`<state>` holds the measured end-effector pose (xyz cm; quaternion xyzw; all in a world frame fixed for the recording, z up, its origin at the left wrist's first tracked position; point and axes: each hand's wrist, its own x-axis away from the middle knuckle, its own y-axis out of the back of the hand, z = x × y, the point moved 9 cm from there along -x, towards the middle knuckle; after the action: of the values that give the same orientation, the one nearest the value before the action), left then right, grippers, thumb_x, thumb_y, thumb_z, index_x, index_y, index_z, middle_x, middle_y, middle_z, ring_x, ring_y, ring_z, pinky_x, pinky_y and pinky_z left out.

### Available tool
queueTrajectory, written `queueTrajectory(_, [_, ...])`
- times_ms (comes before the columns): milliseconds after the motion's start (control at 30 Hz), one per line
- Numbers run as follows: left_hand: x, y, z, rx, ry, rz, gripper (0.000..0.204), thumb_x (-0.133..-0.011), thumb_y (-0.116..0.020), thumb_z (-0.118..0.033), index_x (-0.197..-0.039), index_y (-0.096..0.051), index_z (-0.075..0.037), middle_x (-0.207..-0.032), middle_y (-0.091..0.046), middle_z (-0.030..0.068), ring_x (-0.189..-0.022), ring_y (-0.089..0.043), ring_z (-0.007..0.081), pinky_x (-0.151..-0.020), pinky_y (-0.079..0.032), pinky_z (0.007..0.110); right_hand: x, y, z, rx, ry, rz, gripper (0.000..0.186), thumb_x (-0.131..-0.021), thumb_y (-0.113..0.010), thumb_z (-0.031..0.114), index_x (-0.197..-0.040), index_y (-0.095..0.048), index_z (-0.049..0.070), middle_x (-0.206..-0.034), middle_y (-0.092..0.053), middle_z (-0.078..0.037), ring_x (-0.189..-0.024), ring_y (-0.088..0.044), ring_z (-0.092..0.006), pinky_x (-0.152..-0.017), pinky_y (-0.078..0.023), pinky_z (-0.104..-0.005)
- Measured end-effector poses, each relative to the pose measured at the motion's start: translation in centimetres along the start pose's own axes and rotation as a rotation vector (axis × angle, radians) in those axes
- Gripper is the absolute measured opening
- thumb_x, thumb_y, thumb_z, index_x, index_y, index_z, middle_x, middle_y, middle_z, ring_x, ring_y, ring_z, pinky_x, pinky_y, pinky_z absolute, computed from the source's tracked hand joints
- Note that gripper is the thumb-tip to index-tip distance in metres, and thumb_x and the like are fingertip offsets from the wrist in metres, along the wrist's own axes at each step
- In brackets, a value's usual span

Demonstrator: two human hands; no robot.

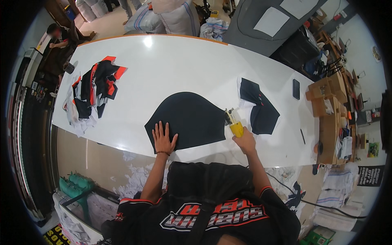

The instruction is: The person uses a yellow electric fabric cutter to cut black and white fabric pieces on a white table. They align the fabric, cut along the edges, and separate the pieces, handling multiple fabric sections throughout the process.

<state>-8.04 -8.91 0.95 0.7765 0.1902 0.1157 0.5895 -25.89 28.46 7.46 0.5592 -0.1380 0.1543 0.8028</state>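
Note:
A black fabric panel (190, 120) with a rounded top edge lies flat on the white table in front of me. My left hand (164, 141) presses down on its lower left part, fingers spread. At the panel's right edge, my right hand (245, 141) is wrapped around the yellow body of an electric fabric cutter (236, 127). The cutter's metal head touches or nearly touches that edge; the blade itself is too small to make out. Just right of the cutter lie black cut fabric pieces (261, 114) with white showing beneath.
A heap of black, orange and white fabric scraps (96, 87) lies at the table's left. On the right are a phone (296, 89) and a thin dark pen-like stick (302, 136). A black cord (314, 203) runs off to the lower right. A person (57, 38) sits beyond the far left.

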Motion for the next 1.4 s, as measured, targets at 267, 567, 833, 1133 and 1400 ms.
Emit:
queueTrajectory(267, [-0.2, -0.1, 0.0, 0.014, 0.001, 0.001, 0.075, -0.097, -0.053, -0.055, -0.156, -0.037, -0.011, -0.165, -0.022, 0.0206, -0.154, -0.016, 0.0402, -0.124, -0.011, 0.057, -3.4, 0.7, 1.6, -0.008, -0.013, -0.079, 0.056, -0.071, -0.077, 0.037, -0.113, -0.061, 0.003, -0.101, -0.071, -0.026, -0.099, -0.069, -0.0436, -0.084, -0.055, -0.0525])
queueTrajectory(567, [-0.4, 1.4, 0.5, 0.045, 0.019, -0.086, 0.072, -0.095, -0.059, -0.053, -0.150, -0.046, -0.010, -0.152, -0.042, 0.0189, -0.142, -0.035, 0.0382, -0.118, -0.025, 0.054, -2.7, -3.1, -2.1, -0.764, 0.039, 0.113, 0.034, -0.076, -0.079, 0.015, -0.104, -0.063, 0.001, -0.083, -0.064, -0.008, -0.066, -0.064, -0.0178, -0.058, -0.055, -0.0346])
queueTrajectory(833, [-4.9, 3.0, 9.2, 0.446, 0.219, -0.311, 0.024, -0.091, -0.069, -0.026, -0.111, -0.071, -0.012, -0.074, -0.069, 0.0148, -0.066, -0.068, 0.0324, -0.063, -0.052, 0.042, 1.6, -1.4, -5.4, -0.942, -0.010, 0.076, 0.034, -0.078, -0.076, 0.013, -0.104, -0.059, 0.000, -0.079, -0.061, -0.008, -0.060, -0.064, -0.0207, -0.056, -0.056, -0.0335])
queueTrajectory(1133, [-13.2, 20.9, 22.7, 0.722, 0.272, -1.032, 0.036, -0.095, -0.068, -0.018, -0.124, -0.063, 0.003, -0.111, -0.072, 0.0191, -0.101, -0.071, 0.0270, -0.089, -0.054, 0.035, 3.7, 1.0, -8.7, -1.045, -0.081, -0.071, 0.032, -0.078, -0.076, 0.011, -0.102, -0.058, -0.001, -0.076, -0.061, -0.008, -0.057, -0.062, -0.0189, -0.054, -0.056, -0.0323])
queueTrajectory(1400, [-16.7, 9.9, 16.3, 0.485, 0.226, -0.550, 0.059, -0.093, -0.072, -0.030, -0.138, -0.053, 0.003, -0.141, -0.056, 0.0240, -0.135, -0.049, 0.0406, -0.116, -0.036, 0.047, 5.6, 0.5, -10.5, -1.105, -0.124, -0.142, 0.032, -0.078, -0.077, 0.012, -0.103, -0.060, 0.000, -0.077, -0.061, -0.007, -0.058, -0.062, -0.0184, -0.054, -0.056, -0.0321])
